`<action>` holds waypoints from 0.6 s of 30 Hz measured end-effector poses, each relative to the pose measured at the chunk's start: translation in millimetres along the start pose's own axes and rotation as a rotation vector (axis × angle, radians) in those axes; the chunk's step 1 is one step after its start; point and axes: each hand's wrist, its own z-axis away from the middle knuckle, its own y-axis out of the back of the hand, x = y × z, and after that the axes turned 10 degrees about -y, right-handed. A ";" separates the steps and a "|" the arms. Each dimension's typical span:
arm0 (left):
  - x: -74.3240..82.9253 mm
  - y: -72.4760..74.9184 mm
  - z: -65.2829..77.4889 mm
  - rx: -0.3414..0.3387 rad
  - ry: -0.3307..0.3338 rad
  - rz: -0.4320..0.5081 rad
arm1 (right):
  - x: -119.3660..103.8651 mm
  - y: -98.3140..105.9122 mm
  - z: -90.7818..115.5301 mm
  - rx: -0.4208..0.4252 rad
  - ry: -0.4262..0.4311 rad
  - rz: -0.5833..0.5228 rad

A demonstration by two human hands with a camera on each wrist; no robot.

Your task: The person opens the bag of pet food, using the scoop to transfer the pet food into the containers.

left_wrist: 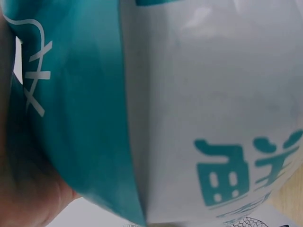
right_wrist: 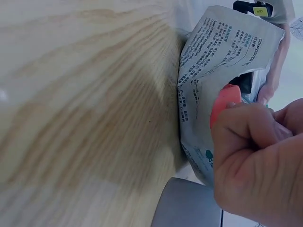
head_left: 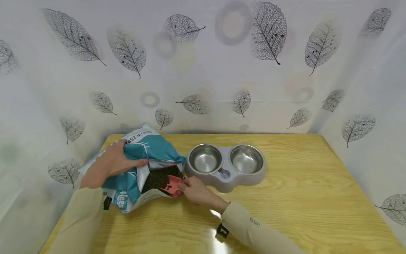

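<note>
The left hand (head_left: 112, 162) grips the folded upper side of a teal-and-white kibble bag (head_left: 162, 146). At the open mouth, the right hand (head_left: 195, 190), fingers curled, pinches a coral-pink scoop (head_left: 173, 183) against brown kibble (head_left: 154, 180). A grey double-bowl feeder (head_left: 226, 157) sits at the bag's three o'clock.

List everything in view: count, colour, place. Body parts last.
Bag: one, teal and white, left part of table
Pellets: too many to count, brown, inside bag
Scoop: one, coral red, at bag's mouth
Bowl stand: one, grey, right of bag
Bowls: two, silver, in stand
Table: one, yellow wood, underneath
Leaf-print backdrop: whitish, around table
Black devices: two, by the wrists
Sleeves: two, beige, on forearms
Left hand: one, gripping bag
Right hand: one, holding scoop
</note>
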 end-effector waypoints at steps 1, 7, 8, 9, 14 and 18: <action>-0.1 0.2 0.0 -0.002 -0.001 0.004 | 1.7 0.6 0.8 -0.007 -0.007 -0.021; -0.9 1.3 1.9 -0.002 0.013 0.001 | 8.2 6.5 8.0 -0.042 -0.014 -0.147; -0.9 1.5 2.2 0.000 0.015 -0.001 | 8.1 7.8 9.6 -0.048 -0.013 -0.165; -1.0 1.8 2.3 0.002 0.016 -0.003 | 7.8 9.1 11.3 -0.058 -0.012 -0.182; -0.2 1.6 1.8 -0.006 0.021 0.000 | 7.2 15.0 18.6 -0.111 -0.021 -0.249; 3.0 0.2 -0.3 -0.017 0.006 0.015 | 10.4 22.2 25.7 -0.144 -0.006 -0.276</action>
